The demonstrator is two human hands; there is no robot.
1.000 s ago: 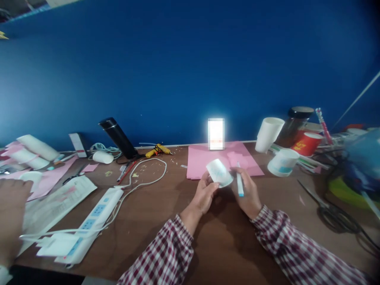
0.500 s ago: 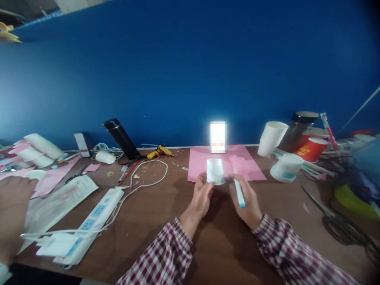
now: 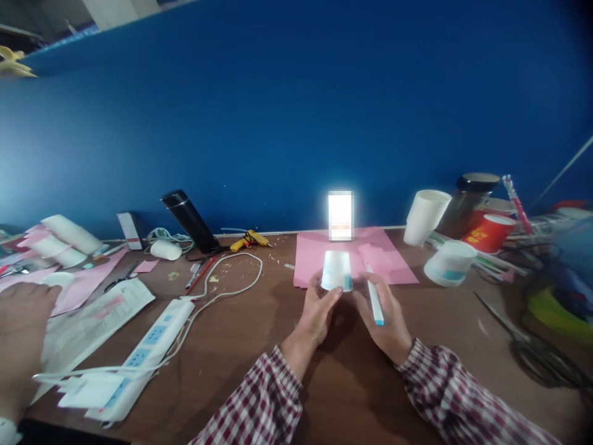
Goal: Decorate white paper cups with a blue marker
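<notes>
While the two hands face each other: the left hand (image 3: 315, 312) holds the cup (image 3: 336, 271), and the right hand (image 3: 390, 316) holds the pen (image 3: 375, 301).
Left grip: narrow, the thumb low on the cup's near side and the fingers round its left side.
Right grip: closed on the pen; whether its fingertips also touch the cup, I cannot tell from where I stand.
Cup's place: held above the middle of the tabletop (image 3: 336, 386), just by the near edge of the pink sheet (image 3: 310, 259).
Cup's marks: pale blue at the left and low on the right of the side in view, with white between; the far side is hidden, so I cannot say how much of it is coloured.
Cup's aim: wide end down, narrow end up, its long axis close to upright.
Pen's aim: blue end towards the person, long axis running away and slightly left; the far end is too blurred to show whether it is capped.
Right of the sheet: a spare cup (image 3: 448, 266) with a blue patch, near the stacked cups (image 3: 422, 217); scissors (image 3: 532, 352) lie towards the right edge.
Left edge: another person's hand (image 3: 25, 315), beyond the power strip (image 3: 149, 346).
</notes>
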